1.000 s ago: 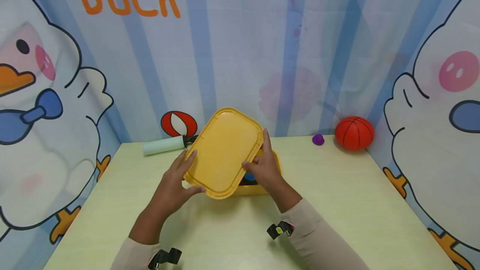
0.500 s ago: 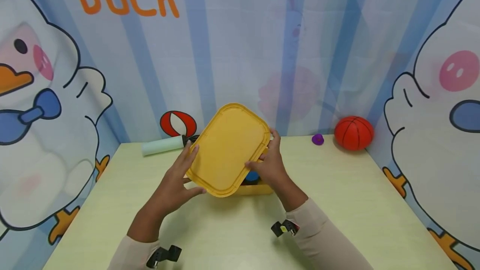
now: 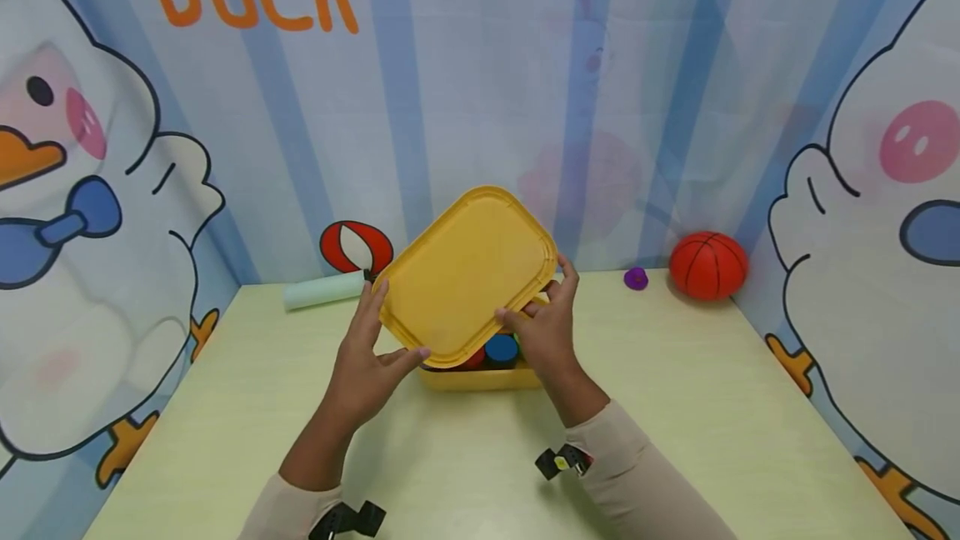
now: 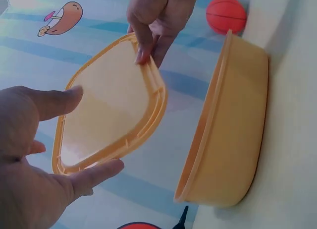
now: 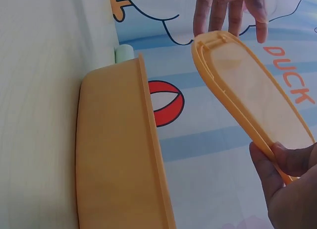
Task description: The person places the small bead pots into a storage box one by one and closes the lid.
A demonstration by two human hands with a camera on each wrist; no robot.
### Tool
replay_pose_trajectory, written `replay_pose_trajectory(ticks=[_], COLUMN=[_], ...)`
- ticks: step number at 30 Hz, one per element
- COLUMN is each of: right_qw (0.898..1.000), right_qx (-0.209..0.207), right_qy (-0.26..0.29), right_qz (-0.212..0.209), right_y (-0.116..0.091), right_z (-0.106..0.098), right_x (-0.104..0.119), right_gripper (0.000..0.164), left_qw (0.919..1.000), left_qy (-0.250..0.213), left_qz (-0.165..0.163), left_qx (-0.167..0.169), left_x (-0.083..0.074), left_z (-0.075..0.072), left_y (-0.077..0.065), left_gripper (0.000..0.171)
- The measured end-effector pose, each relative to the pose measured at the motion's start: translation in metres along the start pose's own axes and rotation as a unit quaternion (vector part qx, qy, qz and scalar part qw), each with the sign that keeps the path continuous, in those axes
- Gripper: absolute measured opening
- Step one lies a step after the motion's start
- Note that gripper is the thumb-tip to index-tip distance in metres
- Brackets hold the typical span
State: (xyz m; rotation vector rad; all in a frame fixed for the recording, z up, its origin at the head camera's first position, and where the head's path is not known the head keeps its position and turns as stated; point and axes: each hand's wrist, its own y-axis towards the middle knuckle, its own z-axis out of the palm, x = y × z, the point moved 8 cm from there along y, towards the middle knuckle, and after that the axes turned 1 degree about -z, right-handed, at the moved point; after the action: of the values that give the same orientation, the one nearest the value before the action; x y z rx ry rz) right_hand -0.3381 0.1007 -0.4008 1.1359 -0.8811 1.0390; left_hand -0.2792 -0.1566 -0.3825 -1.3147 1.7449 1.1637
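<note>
A yellow rectangular lid (image 3: 472,273) is tilted in the air above a matching yellow box (image 3: 480,379). My right hand (image 3: 551,340) pinches its right edge between thumb and fingers, also plain in the right wrist view. At the lid's lower left corner, my left hand (image 3: 367,369) spreads its thumb and straight fingers along the edges. In the left wrist view the lid's ridged rim (image 4: 158,97) shows between both hands. Inside the box, partly hidden by the lid, are a blue round piece (image 3: 501,349) and something red (image 3: 474,359).
On the pale table (image 3: 465,482), a light green cylinder (image 3: 324,291) with a black end lies at the back left. A small purple object (image 3: 636,278) and a red basketball (image 3: 708,266) sit at the back right. A duck-print curtain (image 3: 480,90) stands behind.
The lid has risen and shifted a little right and away, uncovering more of the box and its contents. My left hand has moved right along with it.
</note>
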Motion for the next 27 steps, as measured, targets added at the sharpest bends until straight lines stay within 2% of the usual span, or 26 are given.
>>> replay_pose_trajectory(ticks=[4, 7, 13, 16, 19, 22, 25, 27], right_qw=[1.0, 0.999, 0.992, 0.982, 0.972, 0.976, 0.982, 0.978], right_qx=[-0.007, 0.002, 0.019, 0.006, -0.011, -0.01, 0.007, 0.017], right_qy=[-0.006, -0.023, -0.113, -0.176, -0.223, -0.212, -0.185, -0.202], right_qz=[-0.025, -0.034, -0.048, -0.07, -0.071, -0.055, -0.044, -0.043], right_y=[-0.001, -0.003, -0.002, 0.001, 0.003, 0.005, 0.006, 0.007], right_z=[-0.001, 0.0, 0.002, -0.001, -0.007, -0.012, -0.014, -0.015], right_x=[0.003, 0.005, 0.01, 0.016, 0.019, 0.021, 0.022, 0.022], right_gripper=[0.118, 0.123, 0.132, 0.121, 0.099, 0.082, 0.079, 0.08], left_qw=[0.9988, 0.9965, 0.9955, 0.9955, 0.9948, 0.9941, 0.9942, 0.9947], left_qy=[-0.039, -0.063, -0.08, -0.082, -0.088, -0.093, -0.088, -0.08], left_qz=[-0.031, -0.055, -0.047, -0.035, -0.02, -0.008, -0.006, -0.012], left_qx=[-0.002, -0.004, -0.019, -0.033, -0.049, -0.056, -0.06, -0.065], left_x=[0.001, 0.001, 0.0, -0.001, -0.002, -0.005, -0.006, -0.007], left_z=[0.005, 0.006, 0.004, 0.001, -0.002, -0.003, -0.003, -0.003], left_y=[-0.001, -0.001, 0.002, 0.004, 0.005, 0.006, 0.005, 0.005], left_gripper=[0.112, 0.113, 0.109, 0.105, 0.102, 0.099, 0.099, 0.101])
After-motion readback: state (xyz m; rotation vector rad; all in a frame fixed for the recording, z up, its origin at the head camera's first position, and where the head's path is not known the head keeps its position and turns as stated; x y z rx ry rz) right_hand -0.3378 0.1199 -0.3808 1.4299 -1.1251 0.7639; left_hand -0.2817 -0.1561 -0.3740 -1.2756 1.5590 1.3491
